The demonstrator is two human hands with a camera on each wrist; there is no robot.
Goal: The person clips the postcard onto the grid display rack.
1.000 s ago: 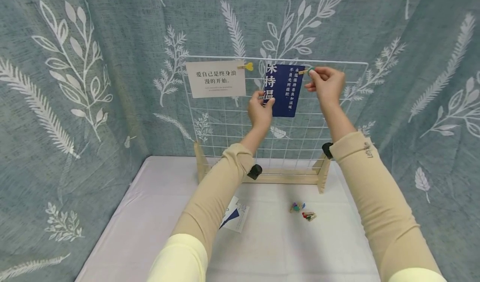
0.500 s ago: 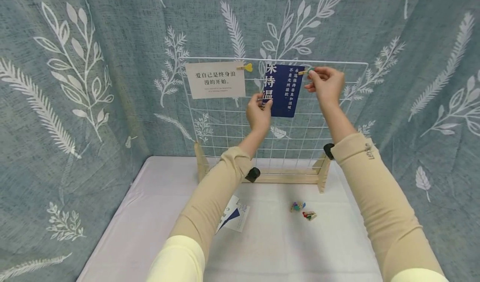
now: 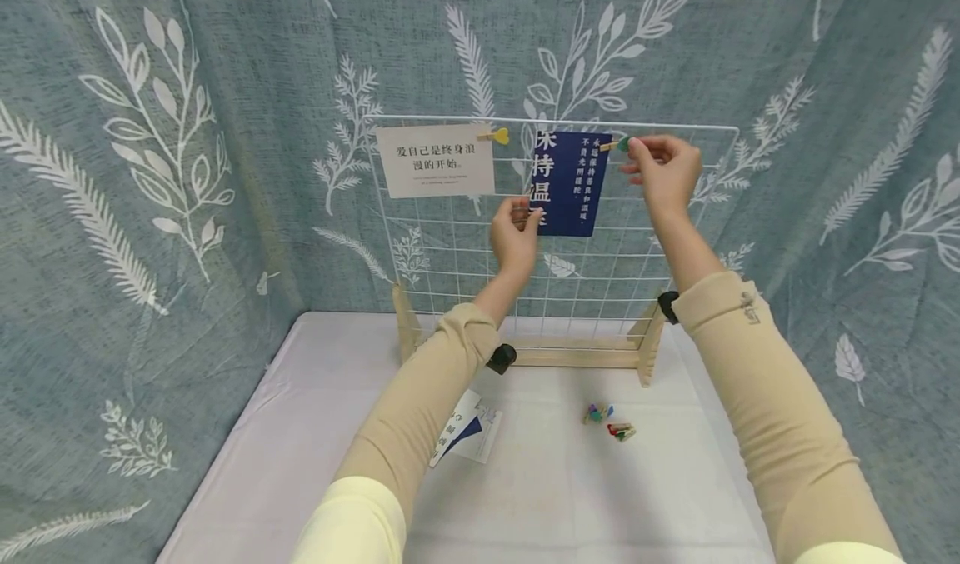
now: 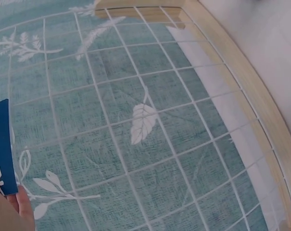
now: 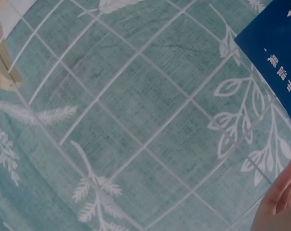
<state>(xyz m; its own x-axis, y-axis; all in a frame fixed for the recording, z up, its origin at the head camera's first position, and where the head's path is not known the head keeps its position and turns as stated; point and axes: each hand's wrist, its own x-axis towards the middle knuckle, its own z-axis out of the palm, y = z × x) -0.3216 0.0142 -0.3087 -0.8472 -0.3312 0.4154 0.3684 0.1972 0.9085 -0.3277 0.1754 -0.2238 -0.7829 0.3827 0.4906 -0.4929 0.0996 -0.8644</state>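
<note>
A dark blue card [image 3: 566, 185] with white characters hangs upright against the white wire grid [image 3: 465, 256] in the head view. My left hand [image 3: 513, 235] pinches its lower left edge, thumb in front. At the card's upper right edge sits a wooden clothespin [image 3: 606, 147] with a green end, which my right hand [image 3: 667, 172] pinches between thumb and index finger. In the left wrist view, fingers [image 4: 25, 204] show at a corner of the blue card [image 4: 1, 139]. The right wrist view has part of the card [image 5: 275, 53] and my right hand [image 5: 278, 202].
A white card [image 3: 435, 168] hangs at the grid's left under a yellow heart clothespin [image 3: 500, 136]. The grid stands on a wooden base [image 3: 577, 357]. Loose cards [image 3: 480, 443] lie by my left forearm; several clothespins [image 3: 597, 413] lie on the white tablecloth [image 3: 540, 497].
My left hand has shifted down along the blue card's edge, uncovering more of its characters. My right hand has moved slightly right, showing more of the clothespin's green end.
</note>
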